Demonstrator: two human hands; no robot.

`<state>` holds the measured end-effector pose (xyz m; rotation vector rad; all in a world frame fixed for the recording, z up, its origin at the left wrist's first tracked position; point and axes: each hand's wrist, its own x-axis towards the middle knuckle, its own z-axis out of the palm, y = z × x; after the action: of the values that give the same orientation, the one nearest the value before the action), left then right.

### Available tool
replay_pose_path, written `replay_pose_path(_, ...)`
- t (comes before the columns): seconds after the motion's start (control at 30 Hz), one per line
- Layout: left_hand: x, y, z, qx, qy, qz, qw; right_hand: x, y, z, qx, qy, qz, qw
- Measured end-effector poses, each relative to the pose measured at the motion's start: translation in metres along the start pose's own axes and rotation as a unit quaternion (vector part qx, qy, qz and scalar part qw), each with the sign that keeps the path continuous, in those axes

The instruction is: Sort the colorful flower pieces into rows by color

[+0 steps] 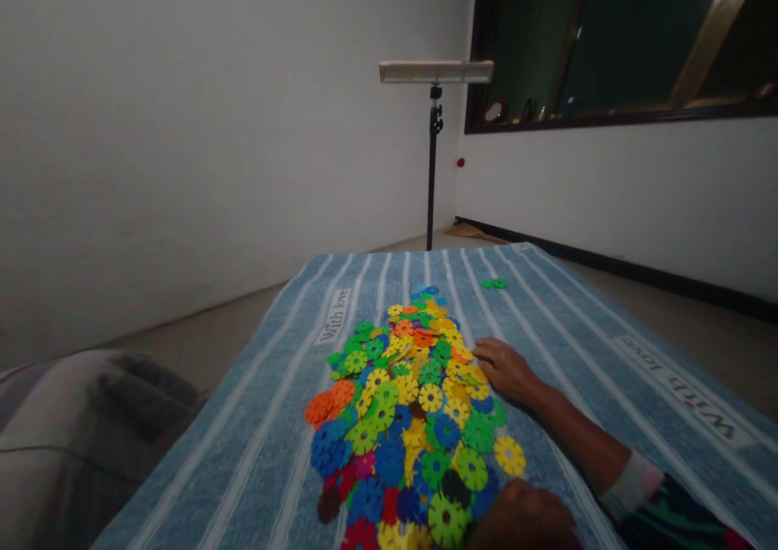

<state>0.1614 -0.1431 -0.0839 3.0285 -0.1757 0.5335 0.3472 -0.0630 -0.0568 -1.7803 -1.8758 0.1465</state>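
Note:
A heap of flat, notched plastic discs (401, 408) in green, yellow, blue, orange and red lies on a blue striped towel (255, 445). My right hand (506, 369) rests palm down at the heap's right edge. Its fingers are loosely stretched and touch the yellow discs, and nothing shows in its grip. My left hand (523, 519) sits at the bottom edge of the view, over the near end of the heap by a green disc (446, 520). It is dark and its fingers are hidden. Two green discs (494, 283) lie apart near the towel's far end.
The towel bears the words "With love" (333, 317). A light panel on a black stand (433, 161) rises behind the towel's far edge. Grey folded cloth (79, 428) lies to the left. White walls and a dark window (620, 40) enclose the corner.

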Motion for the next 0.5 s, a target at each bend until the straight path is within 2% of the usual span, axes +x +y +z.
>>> replay_pose_path(0.13,-0.003,-0.003,0.001,0.029,0.01,0.034,0.999,-0.011,-0.005,0.003,0.036,0.023,0.002,0.999)
replay_pose_path(0.37,-0.01,0.0,-0.023,0.039,0.008,0.026,0.999,-0.035,-0.016,-0.006,0.106,0.05,0.005,0.993)
replay_pose_path(0.5,-0.011,0.003,-0.029,0.034,0.0,0.018,0.999,-0.051,-0.024,-0.017,0.154,0.02,-0.011,0.988)
